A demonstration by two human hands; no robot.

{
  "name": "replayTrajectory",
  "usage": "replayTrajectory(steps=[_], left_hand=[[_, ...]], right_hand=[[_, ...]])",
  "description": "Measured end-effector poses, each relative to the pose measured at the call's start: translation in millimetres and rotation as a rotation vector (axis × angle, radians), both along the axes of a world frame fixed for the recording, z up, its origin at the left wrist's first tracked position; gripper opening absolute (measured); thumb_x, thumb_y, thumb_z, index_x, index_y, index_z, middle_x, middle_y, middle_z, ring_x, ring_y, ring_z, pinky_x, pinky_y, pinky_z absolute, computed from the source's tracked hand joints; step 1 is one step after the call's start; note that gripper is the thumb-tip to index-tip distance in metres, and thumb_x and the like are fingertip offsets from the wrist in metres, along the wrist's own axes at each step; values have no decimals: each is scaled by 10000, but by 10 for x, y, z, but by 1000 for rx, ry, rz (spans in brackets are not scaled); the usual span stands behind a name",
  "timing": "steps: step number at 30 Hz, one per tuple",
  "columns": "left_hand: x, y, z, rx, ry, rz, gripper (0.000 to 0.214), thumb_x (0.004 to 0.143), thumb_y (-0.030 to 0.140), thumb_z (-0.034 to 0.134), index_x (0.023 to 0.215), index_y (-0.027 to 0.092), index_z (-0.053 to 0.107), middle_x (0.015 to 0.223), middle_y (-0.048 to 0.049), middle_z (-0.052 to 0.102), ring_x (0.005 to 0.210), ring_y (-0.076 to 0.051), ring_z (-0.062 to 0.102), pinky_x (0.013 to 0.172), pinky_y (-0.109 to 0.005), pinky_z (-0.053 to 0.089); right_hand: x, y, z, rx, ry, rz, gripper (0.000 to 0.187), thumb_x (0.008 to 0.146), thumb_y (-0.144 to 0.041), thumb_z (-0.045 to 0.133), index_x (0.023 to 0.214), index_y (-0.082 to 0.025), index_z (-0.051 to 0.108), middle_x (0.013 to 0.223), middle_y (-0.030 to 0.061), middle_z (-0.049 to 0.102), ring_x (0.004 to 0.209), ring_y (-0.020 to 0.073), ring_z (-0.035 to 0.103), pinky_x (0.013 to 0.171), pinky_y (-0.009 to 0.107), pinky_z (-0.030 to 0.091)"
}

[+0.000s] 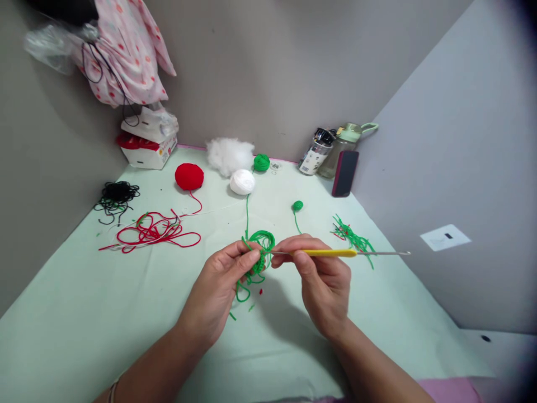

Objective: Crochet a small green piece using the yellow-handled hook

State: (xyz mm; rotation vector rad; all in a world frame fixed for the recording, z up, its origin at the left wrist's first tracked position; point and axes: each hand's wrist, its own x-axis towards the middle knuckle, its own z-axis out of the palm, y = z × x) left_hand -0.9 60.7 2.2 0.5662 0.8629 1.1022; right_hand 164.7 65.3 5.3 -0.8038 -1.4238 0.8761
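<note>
We bring green crochet work and yellow-handled hook together above the table.
Our left hand pinches the work; our right hand grips the hook, its far tip at the stitches. Red print on the white box and dark print on the jar's label are too small to read.

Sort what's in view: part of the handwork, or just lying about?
In use, apparently: yellow-handled hook in the right hand; green yarn piece in the left hand; green yarn ball, seemingly feeding it.

Lying about: phone, bottle, red yarn ball, black yarn, white fluff.
</note>
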Motion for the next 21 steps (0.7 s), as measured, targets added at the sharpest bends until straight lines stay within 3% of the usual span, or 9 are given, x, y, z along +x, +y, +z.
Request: replayTrajectory(steps=[4, 9, 14, 21], left_hand=[[18, -34, -20, 91, 116, 80, 130, 850, 355, 846, 866, 231, 810, 842, -17, 741, 822, -172, 609, 775, -268, 471], [46, -96, -17, 229, 305, 202, 79, 851, 305, 848, 906, 261, 813, 876, -10, 770, 838, -185, 661, 807, -282, 523], [63, -112, -8, 208, 323, 193, 254, 836, 287, 859, 1085, 302, 811, 831, 5, 729, 818, -184, 668, 716, -264, 550], [73, -67, 14, 186, 223, 198, 391, 759, 253, 914, 1126, 275, 782, 808, 19, 716, 814, -182, 685, 807, -290, 558]], right_hand=[[-7, 11, -12, -84, 64, 11, 176, 1030, -321, 654, 990, -246, 808, 890, 35, 763, 713, 162, 727, 674, 328, 629], [-44, 64, -15, -342, 259, 153, 199, 978, -390, 726, 919, -213, 796, 803, 22, 756, 644, 140, 702, 626, 283, 615], [-77, 124, -3, -547, 413, 259, 216, 910, -412, 800, 878, -201, 769, 752, 4, 746, 580, 109, 657, 583, 230, 590], [-80, 154, -20, -560, 386, 210, 287, 871, -472, 823, 876, -199, 738, 739, 17, 755, 558, 117, 646, 568, 235, 606]])
